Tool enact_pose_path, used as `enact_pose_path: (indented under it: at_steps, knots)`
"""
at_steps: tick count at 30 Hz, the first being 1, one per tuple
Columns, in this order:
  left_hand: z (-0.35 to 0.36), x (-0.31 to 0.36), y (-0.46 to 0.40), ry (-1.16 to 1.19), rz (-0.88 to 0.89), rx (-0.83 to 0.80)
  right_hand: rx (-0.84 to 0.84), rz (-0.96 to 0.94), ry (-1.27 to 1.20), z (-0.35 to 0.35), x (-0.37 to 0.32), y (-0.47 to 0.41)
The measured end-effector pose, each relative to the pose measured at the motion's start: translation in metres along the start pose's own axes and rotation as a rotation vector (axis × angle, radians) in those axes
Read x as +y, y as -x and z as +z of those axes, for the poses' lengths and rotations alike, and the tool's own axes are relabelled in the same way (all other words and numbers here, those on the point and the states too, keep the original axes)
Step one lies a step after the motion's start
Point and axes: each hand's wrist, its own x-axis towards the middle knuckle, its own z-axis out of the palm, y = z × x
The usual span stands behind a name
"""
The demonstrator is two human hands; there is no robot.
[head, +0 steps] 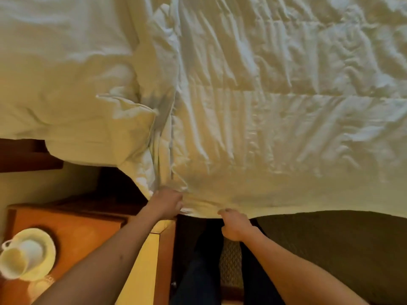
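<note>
A wrinkled white quilted duvet (pixel 275 111) covers most of the bed in front of me. Its near edge hangs over the dark mattress side (pixel 330 249). My left hand (pixel 168 202) grips the duvet's near corner, fingers curled into the bunched fabric. My right hand (pixel 234 225) holds the same near edge a little to the right, fingers curled round the hem. A white pillow (pixel 72 102) lies at the left, at the head of the bed, beside the duvet's folded top edge.
A wooden nightstand (pixel 88 230) stands at the lower left, close to my left forearm. On it a white cup (pixel 19 258) lies tipped on a saucer (pixel 47 243). My legs in dark trousers (pixel 202 271) stand between nightstand and bed.
</note>
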Motion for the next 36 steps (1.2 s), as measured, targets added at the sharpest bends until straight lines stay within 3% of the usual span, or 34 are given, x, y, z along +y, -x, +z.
enact_pose_path:
  at_steps: [3, 6, 10, 13, 17, 20, 22, 25, 27, 29, 31, 34, 36]
  knots:
    - [-0.010, -0.005, 0.001, 0.291, -0.079, 0.154, 0.084, 0.010, -0.112, -0.022, -0.015, -0.008]
    - [-0.031, -0.017, 0.000, 0.488, -0.189, 0.454, 0.209, -0.034, -0.241, -0.047, -0.031, -0.014]
    - [-0.066, -0.040, 0.001, 0.375, -0.401, 0.889, 0.326, -0.121, -0.307, -0.094, -0.059, -0.029]
    - [-0.093, -0.049, 0.005, 0.329, -0.665, 1.044, 0.401, -0.178, -0.274, -0.135, -0.087, -0.045]
    - [-0.127, -0.077, 0.004, 0.281, -0.673, 0.974, 0.484, -0.317, -0.191, -0.195, -0.131, -0.066]
    - [-0.140, -0.092, -0.002, 0.357, -0.491, 0.826, 0.813, -0.478, 0.074, -0.241, -0.168, -0.079]
    - [-0.132, -0.107, 0.008, 0.184, -0.451, 0.705, 0.935, -0.573, 0.329, -0.266, -0.190, -0.088]
    - [-0.077, -0.155, 0.056, 0.018, -0.703, 0.375, 0.766, -0.660, 0.631, -0.293, -0.218, -0.102]
    - [-0.042, -0.171, 0.095, 0.193, -0.935, 0.125, 0.692, -0.660, 0.769, -0.305, -0.232, -0.112]
    - [-0.029, -0.174, 0.105, 0.416, -0.975, -0.043, 0.674, -0.660, 0.819, -0.316, -0.243, -0.120]
    - [-0.040, -0.177, 0.093, 0.652, -0.979, 0.049, 0.706, -0.675, 0.789, -0.326, -0.258, -0.122]
    - [-0.077, -0.179, 0.055, 0.889, -0.991, 0.605, 0.770, -0.725, 0.710, -0.343, -0.281, -0.123]
    - [-0.098, -0.178, 0.029, 0.981, -0.893, 0.842, 0.754, -0.785, 0.730, -0.353, -0.298, -0.123]
